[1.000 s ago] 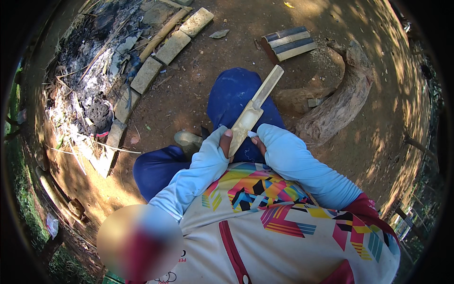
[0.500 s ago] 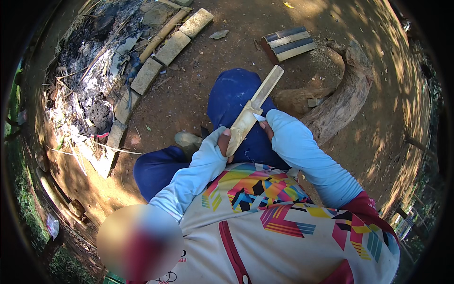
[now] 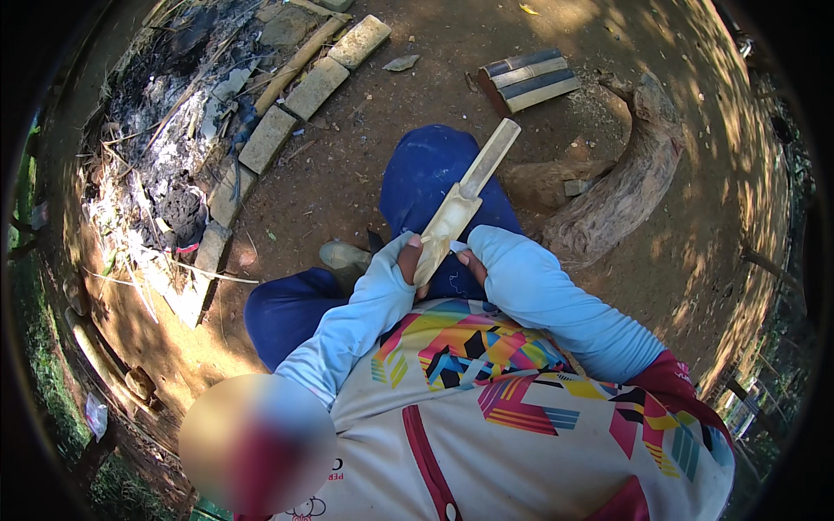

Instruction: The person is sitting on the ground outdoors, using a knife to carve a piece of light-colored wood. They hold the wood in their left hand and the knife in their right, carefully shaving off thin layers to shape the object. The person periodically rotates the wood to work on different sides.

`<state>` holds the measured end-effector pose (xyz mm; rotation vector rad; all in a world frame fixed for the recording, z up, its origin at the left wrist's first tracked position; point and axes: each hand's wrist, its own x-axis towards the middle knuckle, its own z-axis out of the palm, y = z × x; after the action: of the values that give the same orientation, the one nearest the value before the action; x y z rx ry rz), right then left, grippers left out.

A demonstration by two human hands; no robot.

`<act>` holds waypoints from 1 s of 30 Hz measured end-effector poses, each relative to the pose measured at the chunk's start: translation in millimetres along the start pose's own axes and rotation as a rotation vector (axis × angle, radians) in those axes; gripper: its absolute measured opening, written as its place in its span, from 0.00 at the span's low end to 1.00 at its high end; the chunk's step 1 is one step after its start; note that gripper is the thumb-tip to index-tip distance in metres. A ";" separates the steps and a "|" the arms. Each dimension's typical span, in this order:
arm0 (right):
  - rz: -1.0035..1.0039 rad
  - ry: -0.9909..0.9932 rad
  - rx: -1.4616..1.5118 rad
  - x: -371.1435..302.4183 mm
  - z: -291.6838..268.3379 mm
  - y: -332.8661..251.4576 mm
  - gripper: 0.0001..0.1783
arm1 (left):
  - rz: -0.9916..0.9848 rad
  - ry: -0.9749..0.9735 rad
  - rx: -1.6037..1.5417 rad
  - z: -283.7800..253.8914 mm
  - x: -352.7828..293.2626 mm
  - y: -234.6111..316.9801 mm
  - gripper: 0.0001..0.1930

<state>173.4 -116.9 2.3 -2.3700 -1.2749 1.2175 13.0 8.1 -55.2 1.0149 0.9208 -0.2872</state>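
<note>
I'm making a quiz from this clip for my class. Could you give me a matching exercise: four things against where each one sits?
Things:
1. carved wooden piece
2. row of bricks
3. curved log
4. striped block

Places:
A. on the dirt at the top
B. edging the ash pile
C. gripped by the left hand
D. right of the blue-trousered knee

Pairs: 1-C, 2-B, 3-D, 4-A

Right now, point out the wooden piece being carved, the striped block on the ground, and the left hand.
wooden piece point(image 3: 459, 207), head view, on its wide pale middle.
striped block point(image 3: 530, 80), head view, on its top face.
left hand point(image 3: 408, 258), head view, on the knuckles gripping the wood.
</note>
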 end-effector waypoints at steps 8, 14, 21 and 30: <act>0.072 0.108 -0.037 4.8 -12.2 1.8 0.13 | 0.004 0.005 -0.049 1.7 -0.5 -0.9 0.29; 0.019 0.049 -0.007 -0.3 8.3 1.1 0.13 | -0.002 0.021 0.005 0.2 -3.1 4.4 0.31; 0.087 0.078 -0.058 2.2 9.7 4.0 0.13 | -0.009 0.023 0.002 2.0 -6.4 10.1 0.31; 0.030 0.052 0.008 -0.5 14.5 7.0 0.11 | -0.001 0.020 -0.017 2.7 -3.1 5.5 0.29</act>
<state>166.8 -124.5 -10.3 -2.4070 -1.2201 1.1597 15.9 8.1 -48.9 1.0028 0.9403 -0.2699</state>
